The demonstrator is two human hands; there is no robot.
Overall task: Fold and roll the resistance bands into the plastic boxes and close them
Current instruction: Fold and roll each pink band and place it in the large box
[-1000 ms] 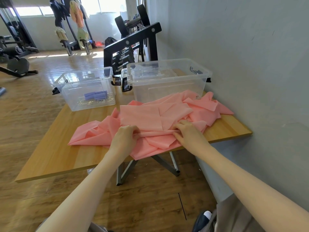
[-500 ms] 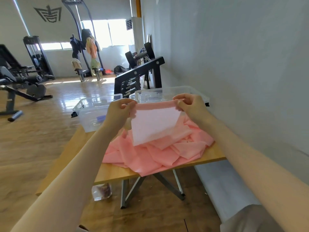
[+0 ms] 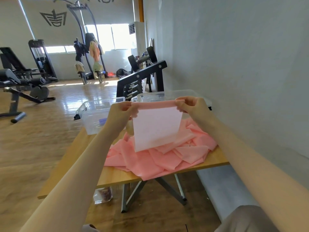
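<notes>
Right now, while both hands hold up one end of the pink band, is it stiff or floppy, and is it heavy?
Probably floppy: the pink band hangs straight down from the left hand and right hand, and the rest lies crumpled on the table. It seems thin and light, since light shines through the hanging part.
</notes>
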